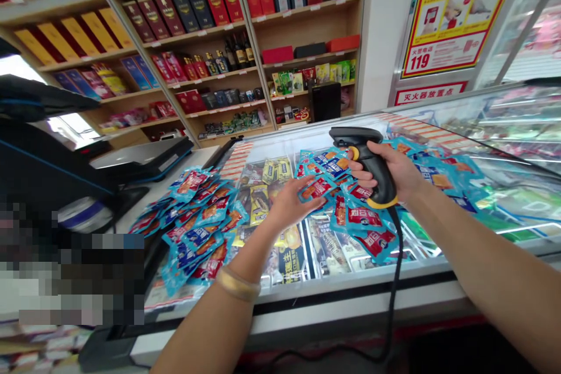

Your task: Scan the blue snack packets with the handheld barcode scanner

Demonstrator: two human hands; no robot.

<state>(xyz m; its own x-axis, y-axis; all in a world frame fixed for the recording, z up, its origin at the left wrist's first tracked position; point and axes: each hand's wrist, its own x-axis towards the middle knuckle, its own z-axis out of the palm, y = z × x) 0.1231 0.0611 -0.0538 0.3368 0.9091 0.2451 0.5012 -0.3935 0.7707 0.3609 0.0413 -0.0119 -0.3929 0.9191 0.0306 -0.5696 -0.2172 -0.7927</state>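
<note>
Clamping the scanner [380,174] in our right hand [402,173], left hand [290,203] spread, we are risking displaced packets [364,216] should the near cord [399,260] snag.

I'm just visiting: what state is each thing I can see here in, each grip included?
Right grip: closed around the scanner's handle.
Left grip: open, fingers spread over packets; contact unclear.
Scanner: held up, head toward the left.
Cable: attached to the scanner, hanging slack.
Left packets: heaped, overlapping.
Right packets: spread loosely, some overlapping.
Bracelet: worn on the left wrist.
</note>
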